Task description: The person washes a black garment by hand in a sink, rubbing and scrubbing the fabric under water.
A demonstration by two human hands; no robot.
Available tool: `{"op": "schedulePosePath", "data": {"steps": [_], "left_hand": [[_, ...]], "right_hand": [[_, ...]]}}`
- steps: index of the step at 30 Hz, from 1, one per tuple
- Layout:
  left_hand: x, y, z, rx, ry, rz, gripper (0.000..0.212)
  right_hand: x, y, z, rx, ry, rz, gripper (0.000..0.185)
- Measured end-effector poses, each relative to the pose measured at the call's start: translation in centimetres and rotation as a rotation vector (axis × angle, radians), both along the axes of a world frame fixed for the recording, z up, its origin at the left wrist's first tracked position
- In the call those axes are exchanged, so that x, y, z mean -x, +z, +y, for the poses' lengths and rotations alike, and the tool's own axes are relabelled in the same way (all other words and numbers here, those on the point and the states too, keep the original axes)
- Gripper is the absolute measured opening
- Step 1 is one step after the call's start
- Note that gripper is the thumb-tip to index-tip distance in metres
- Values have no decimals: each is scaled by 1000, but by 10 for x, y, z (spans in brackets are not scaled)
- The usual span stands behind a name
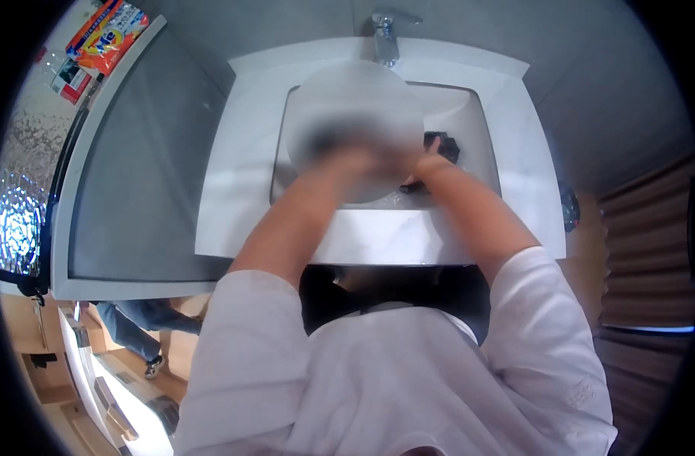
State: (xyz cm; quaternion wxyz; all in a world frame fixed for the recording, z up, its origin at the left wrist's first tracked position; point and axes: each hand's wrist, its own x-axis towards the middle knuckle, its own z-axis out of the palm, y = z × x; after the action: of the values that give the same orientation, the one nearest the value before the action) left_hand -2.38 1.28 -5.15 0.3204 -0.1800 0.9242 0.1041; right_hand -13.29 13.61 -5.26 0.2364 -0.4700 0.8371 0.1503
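Both of my arms reach into a white washbasin set in a white countertop. A dark bunched cloth lies in the basin's right half, with my right hand closed on it, the thumb on top. Some of the dark material also shows below that hand. A round blurred patch covers the left and middle of the basin. Within it my left hand is only a smear, beside a dark shape I cannot make out. Whether its fingers grip anything is hidden.
A chrome faucet stands behind the basin. On the left, a grey panel with a pale frame borders the counter. Beyond it are an orange detergent bag and a labelled bottle. Another person's legs show lower left; a brown curtain hangs right.
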Motion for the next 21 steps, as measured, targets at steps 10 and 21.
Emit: {"op": "schedulePosePath", "data": {"steps": [10,21], "left_hand": [[-28,11,23,-147,-67,-94,82],[-62,46,29,-468,51,-117,88]], "right_hand": [[-6,7,35,-222,74,-157,104],[-28,58,66,-174,-70,-496,117]]}}
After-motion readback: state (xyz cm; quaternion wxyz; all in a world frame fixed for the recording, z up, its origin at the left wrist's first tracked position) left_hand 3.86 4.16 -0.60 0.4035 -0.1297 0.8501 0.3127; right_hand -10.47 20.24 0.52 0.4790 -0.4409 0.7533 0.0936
